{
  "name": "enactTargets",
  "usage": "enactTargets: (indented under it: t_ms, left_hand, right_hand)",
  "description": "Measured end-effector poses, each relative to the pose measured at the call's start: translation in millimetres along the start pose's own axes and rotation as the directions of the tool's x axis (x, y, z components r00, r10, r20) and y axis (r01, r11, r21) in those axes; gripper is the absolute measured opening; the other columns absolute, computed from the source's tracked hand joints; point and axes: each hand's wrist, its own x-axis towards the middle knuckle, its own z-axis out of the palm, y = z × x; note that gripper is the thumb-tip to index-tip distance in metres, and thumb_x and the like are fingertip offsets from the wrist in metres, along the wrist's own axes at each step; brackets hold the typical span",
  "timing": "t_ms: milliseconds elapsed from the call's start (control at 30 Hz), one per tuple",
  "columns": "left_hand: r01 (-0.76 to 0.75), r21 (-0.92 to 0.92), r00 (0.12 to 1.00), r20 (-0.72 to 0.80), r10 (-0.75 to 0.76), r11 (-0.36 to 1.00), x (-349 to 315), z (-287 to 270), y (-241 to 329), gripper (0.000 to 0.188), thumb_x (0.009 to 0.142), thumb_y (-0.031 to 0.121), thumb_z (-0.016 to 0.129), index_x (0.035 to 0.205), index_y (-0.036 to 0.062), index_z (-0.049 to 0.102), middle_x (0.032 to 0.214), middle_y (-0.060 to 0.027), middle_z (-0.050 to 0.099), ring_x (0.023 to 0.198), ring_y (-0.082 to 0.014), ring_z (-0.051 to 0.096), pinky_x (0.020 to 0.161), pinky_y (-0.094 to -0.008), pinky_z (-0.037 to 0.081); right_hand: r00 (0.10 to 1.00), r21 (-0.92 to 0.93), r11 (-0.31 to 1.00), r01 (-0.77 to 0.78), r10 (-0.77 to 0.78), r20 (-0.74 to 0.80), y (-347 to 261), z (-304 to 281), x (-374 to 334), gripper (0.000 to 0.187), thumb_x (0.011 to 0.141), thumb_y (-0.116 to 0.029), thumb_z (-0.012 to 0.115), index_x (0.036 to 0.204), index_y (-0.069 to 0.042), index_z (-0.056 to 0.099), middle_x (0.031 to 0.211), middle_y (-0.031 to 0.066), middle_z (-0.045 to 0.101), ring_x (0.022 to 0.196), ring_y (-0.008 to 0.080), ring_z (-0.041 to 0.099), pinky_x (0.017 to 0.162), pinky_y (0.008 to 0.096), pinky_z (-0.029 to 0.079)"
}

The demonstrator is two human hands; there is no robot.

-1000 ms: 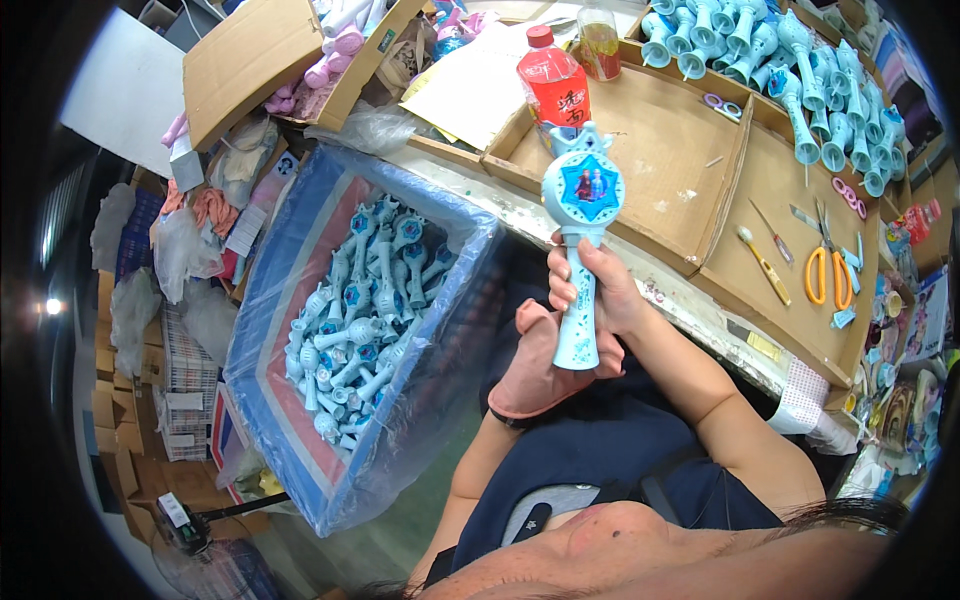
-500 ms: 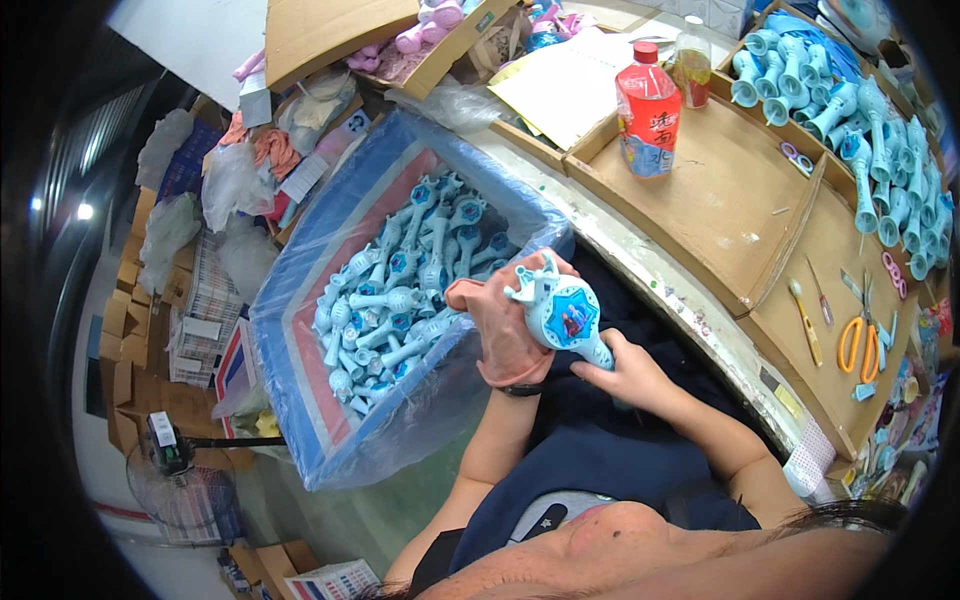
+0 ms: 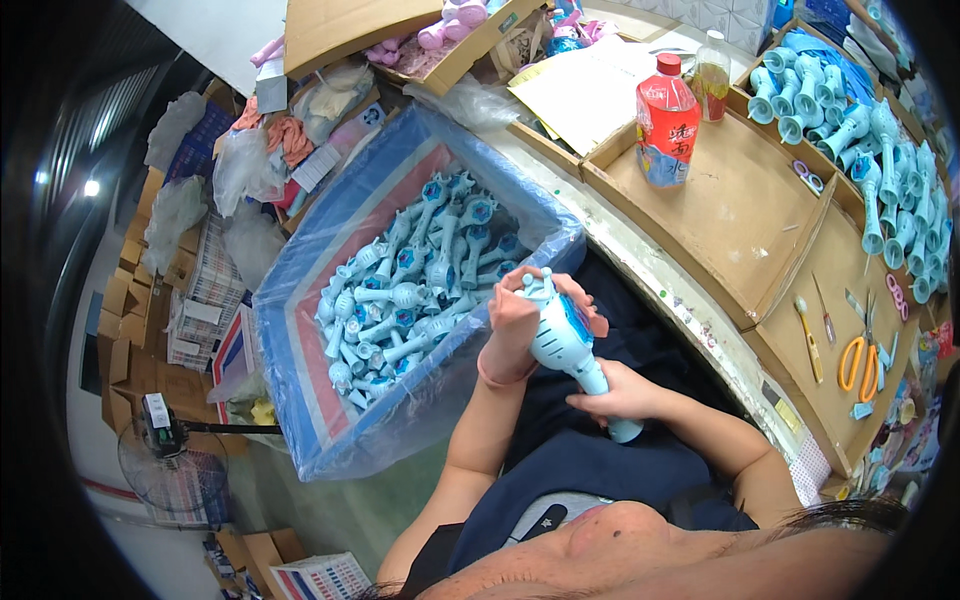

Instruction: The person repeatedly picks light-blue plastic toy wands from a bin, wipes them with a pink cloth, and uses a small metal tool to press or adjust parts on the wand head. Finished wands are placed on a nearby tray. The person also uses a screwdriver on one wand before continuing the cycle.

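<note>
A light-blue toy wand (image 3: 562, 340) with a round, slotted head and a small crown-like top is held tilted over my lap. My left hand (image 3: 511, 328), in a salmon-pink glove, wraps the head from behind, and its fingertips show at the far side. The bare right hand (image 3: 632, 391) grips the handle, whose flared end sticks out below. A blue star-shaped panel on the head now faces away to the right, mostly out of sight. Left of my hands, a plastic-lined blue box (image 3: 345, 445) holds a heap of similar wands (image 3: 405, 290).
The workbench on the right bears cardboard trays (image 3: 735, 215), a red-labelled bottle (image 3: 667, 125), orange-handled scissors (image 3: 853, 362), a brush (image 3: 808, 335) and a pile of light-blue wand parts (image 3: 900, 180). A fan (image 3: 175, 465) stands at lower left.
The wand has been turned so its slotted side shows instead of the star panel. My left hand has shifted round its head, and my right hand has moved slightly down.
</note>
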Motion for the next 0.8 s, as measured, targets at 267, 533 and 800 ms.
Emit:
enactTargets:
  t_ms: [267,533,800]
  left_hand:
    - [0.140,0.323,0.909,-0.416,0.007,0.936,-8.7,22.9,-21.5,0.019,0.094,0.018,0.052,0.089,0.0005,0.059,0.081,-0.0141,0.065,0.078,-0.0247,0.064,0.072,-0.0333,0.054]
    - [0.432,-0.831,0.901,0.386,-0.196,0.351,-4.5,-50.1,-49.1,0.061,0.080,0.055,0.070,0.104,0.0010,0.057,0.089,-0.0078,0.060,0.084,-0.0174,0.059,0.080,-0.0346,0.048]
    - [0.198,-0.246,0.978,-0.008,-0.206,0.949,4.3,-17.7,-21.9,0.095,0.092,0.074,0.032,0.127,-0.0107,0.056,0.111,-0.0223,0.067,0.086,-0.0334,0.065,0.084,-0.0437,0.055]
  right_hand:
    - [0.822,-0.619,0.759,-0.201,-0.213,-0.529,1.6,22.0,35.1,0.032,0.087,-0.018,0.059,0.103,0.005,0.044,0.075,0.0295,0.065,0.068,0.0474,0.065,0.063,0.0544,0.053]
    - [0.991,0.256,0.966,-0.027,-0.009,0.135,-13.7,18.5,10.1,0.042,0.088,-0.014,0.070,0.123,-0.003,0.050,0.072,0.0025,0.060,0.057,0.0099,0.059,0.053,0.0270,0.049]
    - [0.887,-0.565,0.817,-0.115,-0.171,-0.428,13.0,1.3,11.3,0.039,0.079,-0.018,0.067,0.107,-0.001,0.048,0.084,0.0263,0.067,0.078,0.0450,0.065,0.071,0.0521,0.052]
